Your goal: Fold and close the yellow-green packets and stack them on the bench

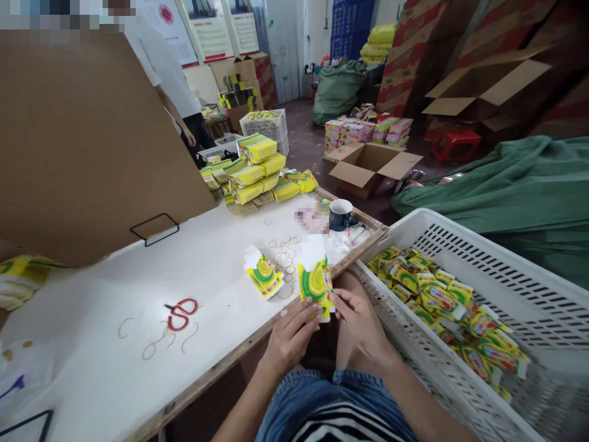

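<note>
Between my two hands is a yellow-and-green printed carton (311, 283), partly opened out, with white flaps at its far end. My left hand (294, 331) holds its near left side, fingers lying over the front. At the right edge my right hand (358, 316) pinches the carton between thumb and fingers. Just left of it, another flat yellow-green carton (264, 274) lies on the white table (207, 270). Loose rubber bands (286, 255) are scattered behind the cartons.
Red-handled scissors (181, 314) lie left on the table among more bands. A dark mug (340, 215) stands near the far right corner, with stacked flat cartons (255, 169) behind. Right of me, a white crate (488, 245) holds many cartons. A person (172, 92) stands beyond the cardboard panel (92, 141).
</note>
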`<control>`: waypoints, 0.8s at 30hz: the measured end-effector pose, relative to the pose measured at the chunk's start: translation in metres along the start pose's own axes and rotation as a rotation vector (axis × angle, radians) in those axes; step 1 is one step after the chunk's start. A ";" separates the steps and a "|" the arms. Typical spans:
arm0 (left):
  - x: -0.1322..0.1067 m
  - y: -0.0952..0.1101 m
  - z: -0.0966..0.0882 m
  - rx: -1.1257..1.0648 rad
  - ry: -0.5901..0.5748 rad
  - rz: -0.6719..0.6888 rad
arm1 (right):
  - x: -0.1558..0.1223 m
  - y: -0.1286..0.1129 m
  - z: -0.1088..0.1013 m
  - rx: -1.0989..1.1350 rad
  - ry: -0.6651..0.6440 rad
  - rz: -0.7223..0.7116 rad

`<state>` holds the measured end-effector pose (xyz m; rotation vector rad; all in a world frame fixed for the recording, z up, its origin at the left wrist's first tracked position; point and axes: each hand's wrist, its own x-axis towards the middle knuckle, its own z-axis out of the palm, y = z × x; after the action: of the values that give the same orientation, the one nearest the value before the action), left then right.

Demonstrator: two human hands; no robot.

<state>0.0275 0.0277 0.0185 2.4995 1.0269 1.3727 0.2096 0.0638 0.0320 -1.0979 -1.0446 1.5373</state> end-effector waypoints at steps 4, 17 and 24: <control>0.010 -0.001 0.005 -0.357 0.324 -0.520 | -0.004 0.002 0.000 0.034 -0.030 0.005; 0.031 0.001 0.017 -1.133 0.140 -0.888 | -0.008 0.006 0.001 -0.063 -0.029 -0.037; 0.038 0.006 0.025 -0.860 0.235 -1.011 | -0.009 0.018 0.003 -0.174 0.041 -0.103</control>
<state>0.0641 0.0515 0.0330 0.9814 1.1279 1.3088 0.2044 0.0512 0.0171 -1.1708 -1.2057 1.3562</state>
